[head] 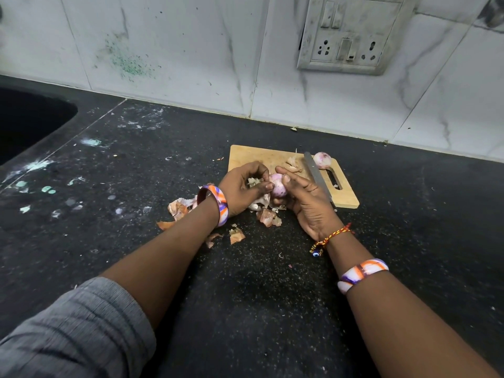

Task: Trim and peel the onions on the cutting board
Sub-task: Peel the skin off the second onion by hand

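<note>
Head view looks down on a dark speckled surface (272, 282), and everything is placed against the wooden cutting board (261, 156) lying near the tiled back wall. Far to the left of the board, a dark sink (30, 118) is sunk into the surface, and pale smears dot the stone between the two. Just off the board's near left corner lies a scatter of dry onion skins (178, 208), more of them trailing toward the person below the board's front edge. The left hand (241, 188), wearing an orange, white and purple bangle (218, 204) with a grey sleeve pushed up the forearm, hovers over the board's left front corner; its grip is pinched on a flake of papery skin at the side of the onion (278, 185). That pale purple onion sits over the board's front edge, lifted between both hands. The right hand (308, 205) cups it from the right and below, grip closed around it with the thumb on top; a red and yellow thread (331, 237) with a blue bead circles the wrist, a matching bangle further up the arm. Across the board's right half a knife (316, 174) lies diagonally, blade flat on the wood. Beyond its tip, at the board's far right corner by the handle slot, rests a second onion (322, 160). Above the board on the wall hangs a grimy switch and socket plate (351, 34).
</note>
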Demonstrator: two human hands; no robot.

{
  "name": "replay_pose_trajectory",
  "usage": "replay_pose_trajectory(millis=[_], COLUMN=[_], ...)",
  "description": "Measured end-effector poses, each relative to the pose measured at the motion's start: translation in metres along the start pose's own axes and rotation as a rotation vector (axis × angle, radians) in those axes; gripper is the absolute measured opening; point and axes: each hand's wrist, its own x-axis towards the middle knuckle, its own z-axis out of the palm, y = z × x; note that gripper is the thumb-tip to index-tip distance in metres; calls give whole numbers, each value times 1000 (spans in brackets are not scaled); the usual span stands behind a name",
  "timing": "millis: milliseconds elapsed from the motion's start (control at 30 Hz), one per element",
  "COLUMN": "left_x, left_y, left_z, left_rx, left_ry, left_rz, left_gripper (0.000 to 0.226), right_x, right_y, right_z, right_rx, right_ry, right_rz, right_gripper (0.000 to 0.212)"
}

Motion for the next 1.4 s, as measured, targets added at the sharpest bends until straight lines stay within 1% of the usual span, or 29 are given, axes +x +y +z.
replay_pose_trajectory(millis=[67, 167, 300, 500, 633, 700, 767, 833, 933, 1000, 1100, 1167, 1300, 1400], left_x=[-1, -2, -2, -1, -2, -2, -3, -4, -3, -2, -2, -2, -3, -5], left_y=[0, 1, 1, 1, 5, 5, 5, 4, 3, 4, 6, 7, 12, 15], left_z=[-1, -1, -1, 0, 3, 3, 1, 1, 2, 2, 2, 2, 1, 1], left_rx=[-27, -51, -47, 0, 35, 37, 12, -11, 27, 57, 130, 173, 181, 188], left_ry=[1, -1, 30, 43, 42, 47, 47, 82, 186, 212, 178, 159, 189, 178], left_rz=[18, 30, 25, -1, -34, -35, 0, 7, -77, -133, -181, -193, -209, -201], left_gripper=[27, 24, 20, 18, 11, 12, 20, 30, 25, 22, 31, 35, 28, 28], right_x=[1, 1, 1, 2, 3, 3, 2, 2, 2, 3, 3, 1, -1, -2], right_y=[1, 1, 1, 2, 3, 4, 4, 4, 6, 6, 6, 5, 5, 5], right_z=[0, 0, 0, -2, -2, -1, -1, -2, -4, -5, -5, -3, -1, 0], right_rx=[-12, -30, -34, -45, -47, -47, -42, -36, -65, -109, -166, -194, -253, -275], right_ry=[14, 32, 37, 28, 38, 46, 58, 60, 51, 50, 40, 34, 31, 35], right_rz=[-3, -12, -9, -7, -7, -8, -22, -33, -38, -46, -66, -71, -86, -102], right_gripper=[41, 36, 39, 35, 39, 45, 53, 55, 54, 57, 66, 68, 71, 71])
